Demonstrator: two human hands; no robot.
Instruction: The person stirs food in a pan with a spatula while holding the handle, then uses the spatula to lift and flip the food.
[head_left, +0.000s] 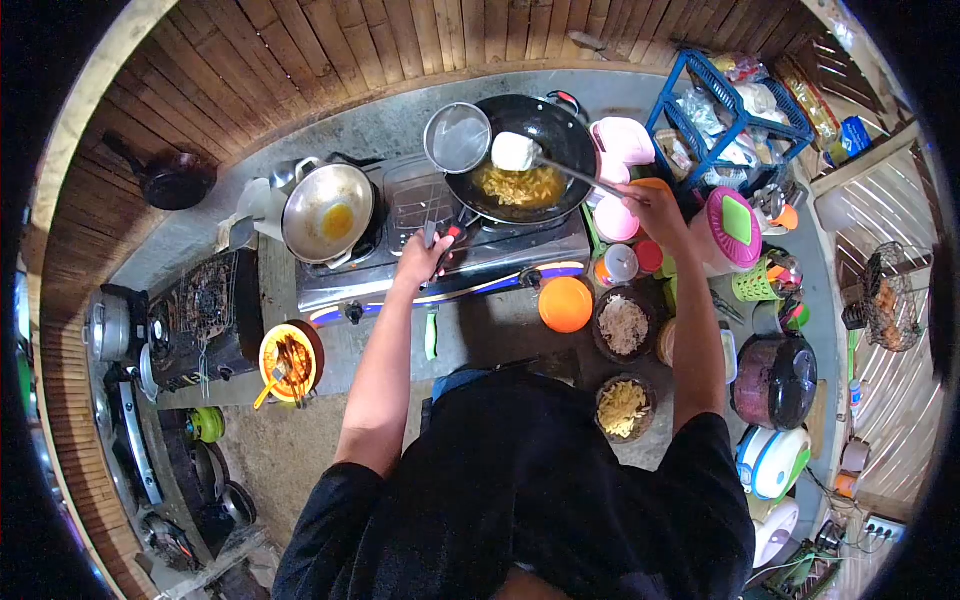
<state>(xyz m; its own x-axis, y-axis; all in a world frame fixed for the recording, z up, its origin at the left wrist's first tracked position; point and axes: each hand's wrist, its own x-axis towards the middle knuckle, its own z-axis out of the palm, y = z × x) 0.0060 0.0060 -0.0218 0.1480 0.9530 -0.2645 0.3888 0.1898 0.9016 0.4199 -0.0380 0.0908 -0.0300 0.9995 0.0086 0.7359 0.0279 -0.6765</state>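
My left hand [425, 258] is closed round the handle of a wire-mesh strainer [458, 138], whose round bowl hangs over the left rim of a black wok [560, 125]. The wok's red-and-black handle [456, 232] lies close to those fingers; whether they also grip it I cannot tell. My right hand [655, 212] grips a long-handled metal spatula [514, 152], its bright head above the wok. Yellow strips of food [520, 187] sit in bubbling oil at the wok's near side. Underneath is a two-burner gas stove [400, 285].
A pale metal pan [328, 215] with some oil occupies the left burner. Orange bowl [287, 362] of red food stands left. Nearer me are an orange lid [566, 304], a bowl of shredded food [623, 327] and a bowl of yellow strips [624, 408]. A blue rack [735, 110] stands back right.
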